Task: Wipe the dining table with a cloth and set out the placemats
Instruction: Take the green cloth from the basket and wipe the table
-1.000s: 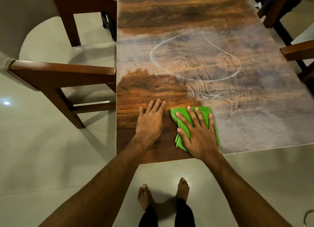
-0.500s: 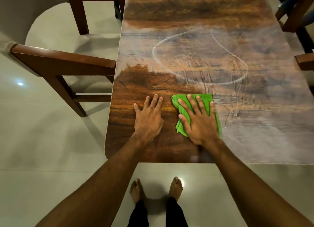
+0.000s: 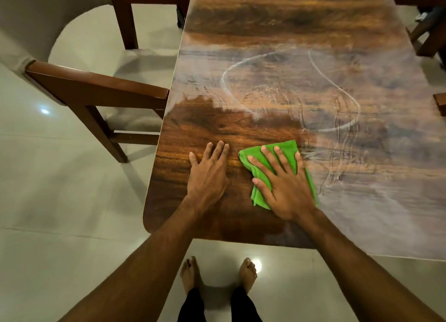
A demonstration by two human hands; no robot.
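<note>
We press the cloth (image 3: pixel 258 196) to the table's (image 3: pixel 277 32) near end.
On the near left corner our left hand (image 3: pixel 207 177) lies flat, fingers straight, holding nothing. Just right of it our right hand (image 3: pixel 287 189) presses the green cloth down with spread, straight fingers. Farther along the table lies a pale smeared film (image 3: pixel 362 201); a chair (image 3: pixel 96 85) stands at its left edge.

L hand (image 3: pixel 208 177) flat, R hand (image 3: pixel 287 189) splayed
</note>
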